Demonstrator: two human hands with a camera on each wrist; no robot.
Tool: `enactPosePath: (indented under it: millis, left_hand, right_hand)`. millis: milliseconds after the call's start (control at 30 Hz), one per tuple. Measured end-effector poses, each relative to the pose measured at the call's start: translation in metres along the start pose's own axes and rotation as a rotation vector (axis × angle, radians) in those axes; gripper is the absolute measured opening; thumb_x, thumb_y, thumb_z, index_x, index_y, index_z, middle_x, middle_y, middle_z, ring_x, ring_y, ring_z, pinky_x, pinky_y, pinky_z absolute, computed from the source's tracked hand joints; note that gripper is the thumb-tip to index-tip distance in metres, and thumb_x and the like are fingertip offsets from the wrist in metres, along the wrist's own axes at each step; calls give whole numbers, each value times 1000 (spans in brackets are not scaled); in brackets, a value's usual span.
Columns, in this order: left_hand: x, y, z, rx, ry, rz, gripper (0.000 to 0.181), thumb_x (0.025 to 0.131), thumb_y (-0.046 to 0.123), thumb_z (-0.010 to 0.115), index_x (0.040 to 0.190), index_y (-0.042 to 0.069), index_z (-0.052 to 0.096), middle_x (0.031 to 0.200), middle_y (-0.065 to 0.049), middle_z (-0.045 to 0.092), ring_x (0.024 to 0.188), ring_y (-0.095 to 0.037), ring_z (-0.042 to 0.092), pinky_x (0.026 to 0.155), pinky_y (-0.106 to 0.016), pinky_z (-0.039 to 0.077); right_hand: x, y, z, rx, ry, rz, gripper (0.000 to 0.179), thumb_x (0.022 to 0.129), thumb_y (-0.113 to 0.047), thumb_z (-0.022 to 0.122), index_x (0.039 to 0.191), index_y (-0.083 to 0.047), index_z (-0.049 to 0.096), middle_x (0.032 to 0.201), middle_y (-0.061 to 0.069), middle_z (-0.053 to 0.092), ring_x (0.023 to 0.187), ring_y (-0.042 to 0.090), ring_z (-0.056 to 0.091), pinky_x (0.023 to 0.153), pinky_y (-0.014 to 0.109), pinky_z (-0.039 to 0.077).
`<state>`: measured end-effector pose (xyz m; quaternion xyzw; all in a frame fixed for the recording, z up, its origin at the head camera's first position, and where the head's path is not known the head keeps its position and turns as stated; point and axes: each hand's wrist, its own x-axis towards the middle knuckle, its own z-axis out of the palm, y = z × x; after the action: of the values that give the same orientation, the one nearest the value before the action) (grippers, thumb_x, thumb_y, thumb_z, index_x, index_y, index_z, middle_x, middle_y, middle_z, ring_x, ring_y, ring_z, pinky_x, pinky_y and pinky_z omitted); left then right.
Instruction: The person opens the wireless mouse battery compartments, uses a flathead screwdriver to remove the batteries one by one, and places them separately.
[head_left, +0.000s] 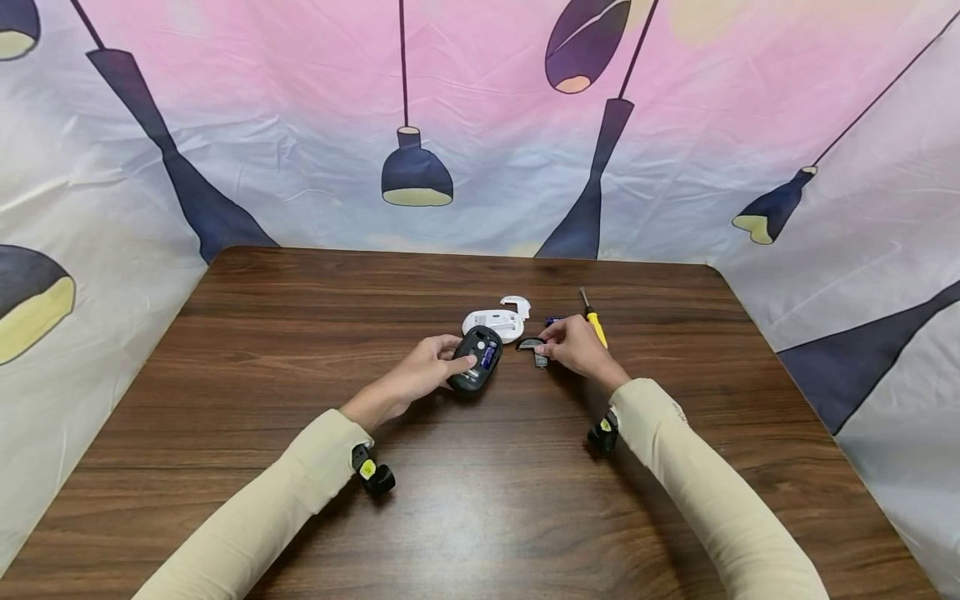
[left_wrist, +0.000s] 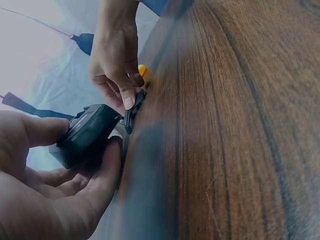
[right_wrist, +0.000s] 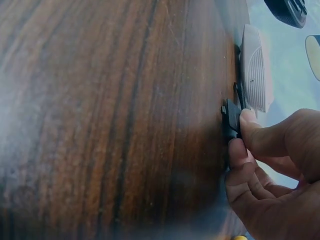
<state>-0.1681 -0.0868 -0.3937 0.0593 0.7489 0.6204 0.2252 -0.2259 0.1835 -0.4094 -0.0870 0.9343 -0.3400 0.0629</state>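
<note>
In the head view, the left hand (head_left: 422,368) holds the black mouse (head_left: 467,379) underside up, near the white mouse (head_left: 480,318), and the right hand (head_left: 576,343) pinches a small black piece (head_left: 530,342); the battery (head_left: 488,356) lies uncovered, so too much tilting could drop it. In the left wrist view, thumb and fingers grip the black mouse from opposite sides. In the right wrist view, only the piece's edge is pinched, low near the surface (right_wrist: 100,120), so a loose pinch may let it slip.

Pretty bright in here, kinda washing out the tabletop (head_left: 450,517) with pale glare, bottom centre of the head view; both wrist views look hazy, smeared low down.
</note>
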Motion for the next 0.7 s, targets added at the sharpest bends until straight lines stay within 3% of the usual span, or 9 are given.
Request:
enactPosePath:
  millis: [267, 467, 700]
  left_hand:
    - [0, 0, 1, -129, -44, 22, 50, 105, 11, 52, 146, -14, 34, 135, -31, 51, 103, -28, 63, 84, -43, 63]
    - [1, -1, 3, -142, -46, 16, 50, 105, 10, 53, 146, -13, 34, 136, -31, 50, 102, -27, 63, 84, -43, 63]
    - [3, -1, 2, -134, -27, 9, 59, 98, 3, 63, 146, -13, 34, 134, -31, 53, 98, -26, 66, 85, -42, 63]
  right_hand:
    - [1, -2, 1, -32, 6, 13, 20, 90, -16, 79, 103, 0, 78, 78, 4, 70, 71, 14, 57, 60, 23, 46]
    - [1, -1, 2, -36, 18, 16, 21, 89, -15, 80, 104, -1, 78, 81, 5, 71, 75, 17, 60, 63, 25, 49]
    - [0, 0, -1, -22, 46, -9, 19, 89, -15, 81, 101, -1, 78, 81, 6, 71, 74, 16, 61, 64, 26, 51]
